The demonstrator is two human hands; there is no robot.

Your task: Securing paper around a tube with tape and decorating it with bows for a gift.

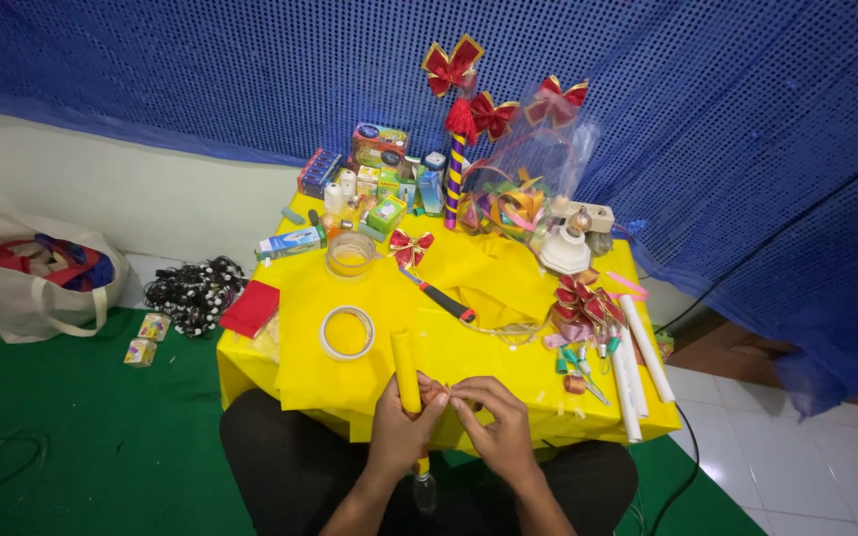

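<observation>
My left hand grips a rolled yellow paper tube that points away from me over the near edge of the small yellow-covered table. My right hand pinches at the tube's near end beside the left hand's fingers; what lies under its fingertips is too small to tell. A roll of clear tape lies just beyond the tube, to the left. A red-handled cutter rests further back on loose yellow paper.
Red bows, white tubes, small thread spools, boxes and a plastic bag of ribbons crowd the table's back and right. On the green floor at left: a white bag, a black string light bundle, red cloth.
</observation>
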